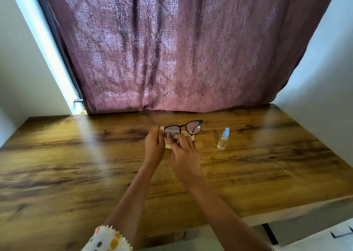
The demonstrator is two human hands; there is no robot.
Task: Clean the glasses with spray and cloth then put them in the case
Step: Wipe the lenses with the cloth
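From here I see the glasses point(193, 128) held up in the upper centre of the frame, just above the desk point(76, 155). Their long axis runs left to right across the picture, rising slightly toward the right end. The dark front stands upright with the lenses facing me.

The left hand point(154, 145) takes the left end of the front, its fingers closed in a pinch on it. The right hand point(184, 155) comes in from the lower right, and its curled fingers press a small greenish cloth point(172, 135) against the left-side lens. The right-side lens is uncovered.

Beneath the glasses and partly hidden by both hands lies a pale beige case point(191, 136), flat on the desk. I cannot tell whether it is open.

To the right, apart from the hands, a clear spray bottle point(223, 139) with a light blue cap stands upright. A patterned mauve curtain point(172, 50) hangs behind the desk. A spotted sleeve point(107, 239) shows at the bottom edge.
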